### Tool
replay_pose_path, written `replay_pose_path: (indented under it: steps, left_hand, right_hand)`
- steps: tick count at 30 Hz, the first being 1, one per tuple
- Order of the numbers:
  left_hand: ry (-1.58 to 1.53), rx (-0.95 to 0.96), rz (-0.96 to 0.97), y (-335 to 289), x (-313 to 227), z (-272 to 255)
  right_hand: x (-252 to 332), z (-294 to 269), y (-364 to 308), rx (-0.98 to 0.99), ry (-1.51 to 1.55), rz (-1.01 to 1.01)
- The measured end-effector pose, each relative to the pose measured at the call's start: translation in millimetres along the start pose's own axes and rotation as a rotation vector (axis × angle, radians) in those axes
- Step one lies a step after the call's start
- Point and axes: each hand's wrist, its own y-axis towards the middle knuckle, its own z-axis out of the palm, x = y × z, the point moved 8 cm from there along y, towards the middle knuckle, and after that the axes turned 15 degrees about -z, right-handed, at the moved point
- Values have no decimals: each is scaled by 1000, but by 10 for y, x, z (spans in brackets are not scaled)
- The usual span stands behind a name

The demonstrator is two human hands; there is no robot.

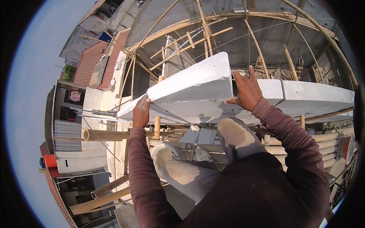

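A long white lightweight concrete block [194, 80] rests on top of a wall of like blocks [182, 109]. My left hand [141, 113] is at the block's left end, its fingers closed against the edge. Beside the right end is my right hand [246, 89], with thumb and fingers spread apart. Whether its fingertips touch the block, I cannot tell. Further right, two more white blocks [262, 88] [315, 94] sit in the same row, with a narrow joint between them.
Bamboo scaffold poles [205, 26] cross beyond the wall, and a thin string line [266, 26] runs above it. Below me are bamboo poles [323, 144], a bucket of grey mortar [163, 157] and pale block pieces [197, 135]. A thick bamboo pole end [106, 135] juts out left.
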Motion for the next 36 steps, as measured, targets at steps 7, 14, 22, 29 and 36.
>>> replay_pose_path:
  steps: [7, 14, 22, 29, 36]
  left_hand:
    - [88, -15, 19, -53, -2, 64]
    - [87, -54, 42, -96, 78, 56]
    - [175, -85, 68, -55, -113, 1]
    - [-52, -169, 199, -548, -909, 60]
    - [-5, -88, 206, -544, -925, 106]
  right_hand:
    - [-26, 23, -28, 63, 42, 37]
    - [17, 22, -16, 65, 30, 34]
    - [53, -71, -25, -9, -87, -7]
    - [224, -318, -286, -201, 152, -58]
    - [187, -360, -436, -225, 151, -86]
